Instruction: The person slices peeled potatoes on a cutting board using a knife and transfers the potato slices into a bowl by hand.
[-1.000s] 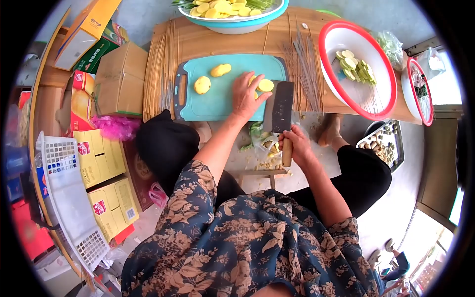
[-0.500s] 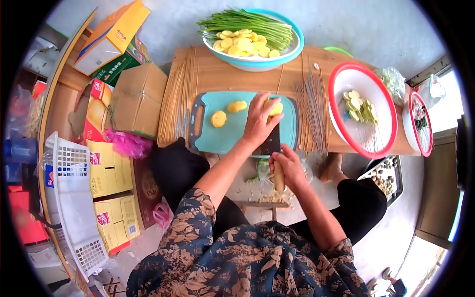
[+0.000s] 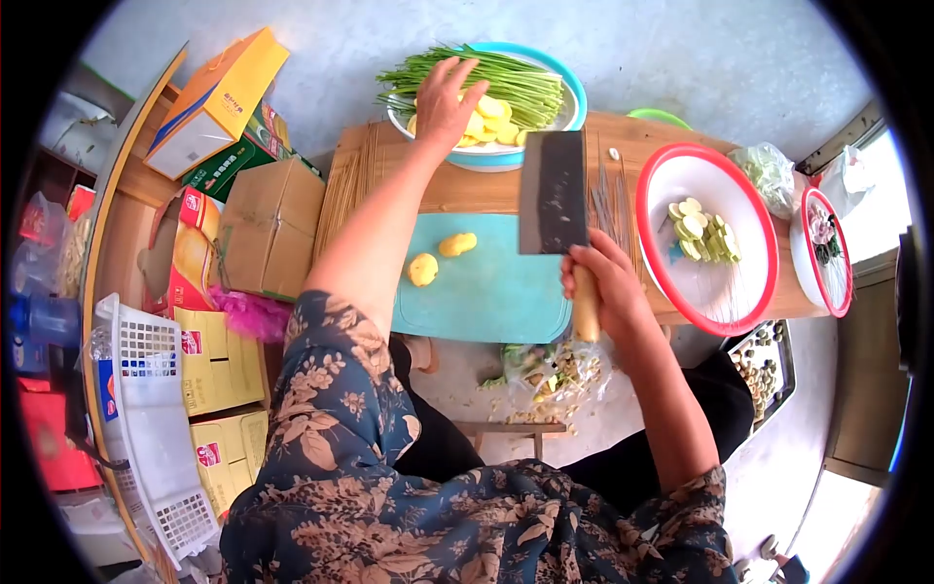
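Note:
My left hand (image 3: pixel 448 102) is over the blue-rimmed bowl (image 3: pixel 576 97), its fingers apart above yellow potato slices (image 3: pixel 494 119) beside a bundle of long green stalks (image 3: pixel 525 90). My right hand (image 3: pixel 609 282) grips the wooden handle of a cleaver (image 3: pixel 555 195), whose broad dark blade stands above the right part of the turquoise cutting board (image 3: pixel 486 292). Two peeled potatoes, one round (image 3: pixel 422 270) and one longer (image 3: pixel 456 244), lie on the board's left part.
A red-rimmed bowl (image 3: pixel 647 209) with pale and green slices stands on the wooden table (image 3: pixel 486 195), right of the cleaver. Thin sticks (image 3: pixel 355 180) lie at its left. A smaller red-rimmed bowl (image 3: pixel 800 248) is far right. Below the board is a plastic bag of peelings (image 3: pixel 559 375).
My left hand has moved from the potato slices on the board up to the blue-rimmed bowl, and those slices are gone from the board. The cleaver has been raised in my right hand.

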The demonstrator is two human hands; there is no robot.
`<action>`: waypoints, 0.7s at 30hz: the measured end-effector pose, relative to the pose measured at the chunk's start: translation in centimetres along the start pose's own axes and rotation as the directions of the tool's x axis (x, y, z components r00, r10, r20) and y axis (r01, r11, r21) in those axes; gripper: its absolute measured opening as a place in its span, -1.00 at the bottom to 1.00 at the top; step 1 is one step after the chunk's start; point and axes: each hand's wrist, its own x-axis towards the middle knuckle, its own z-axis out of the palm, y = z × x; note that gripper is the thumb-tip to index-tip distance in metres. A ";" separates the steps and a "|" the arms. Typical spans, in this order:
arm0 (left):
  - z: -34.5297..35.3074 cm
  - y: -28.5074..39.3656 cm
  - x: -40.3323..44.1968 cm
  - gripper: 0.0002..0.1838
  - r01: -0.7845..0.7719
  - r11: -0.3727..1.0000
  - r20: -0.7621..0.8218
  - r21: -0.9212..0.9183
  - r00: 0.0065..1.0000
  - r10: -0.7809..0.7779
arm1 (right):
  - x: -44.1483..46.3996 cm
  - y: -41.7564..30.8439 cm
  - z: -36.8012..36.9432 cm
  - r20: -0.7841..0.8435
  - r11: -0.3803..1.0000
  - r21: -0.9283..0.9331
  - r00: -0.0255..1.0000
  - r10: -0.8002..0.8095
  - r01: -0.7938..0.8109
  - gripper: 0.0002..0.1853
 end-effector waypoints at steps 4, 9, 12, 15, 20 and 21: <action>-4.2 4.4 -4.4 -0.73 0.123 0.969 -0.080 -0.213 0.987 -0.143 | -5.6 -0.6 -3.0 -0.086 0.999 0.034 0.996 0.020 -0.018 -0.88; -7.3 6.9 -14.8 -0.89 0.314 0.945 0.228 -0.092 0.930 -0.287 | -10.1 0.6 -5.9 -0.134 0.977 0.198 0.985 0.110 -0.082 -0.86; -7.5 7.2 -18.9 -0.83 0.078 0.981 0.413 0.176 0.899 -0.146 | -10.7 2.1 -6.4 -0.082 0.974 0.203 0.990 0.116 -0.097 -0.86; -7.0 6.8 -21.3 -0.62 0.069 0.963 0.519 0.260 0.831 -0.200 | -10.7 3.6 -6.4 -0.025 0.954 0.268 0.988 0.150 -0.138 -0.84; -4.9 6.2 -23.3 -0.52 0.172 0.915 0.491 0.366 0.799 -0.347 | -10.4 5.0 -6.3 0.005 0.961 0.235 0.989 0.148 -0.145 -0.83; -4.8 6.9 -23.5 -0.55 0.211 0.932 0.491 0.294 0.803 -0.337 | -10.4 5.0 -6.0 -0.003 0.972 0.187 0.990 0.143 -0.140 -0.83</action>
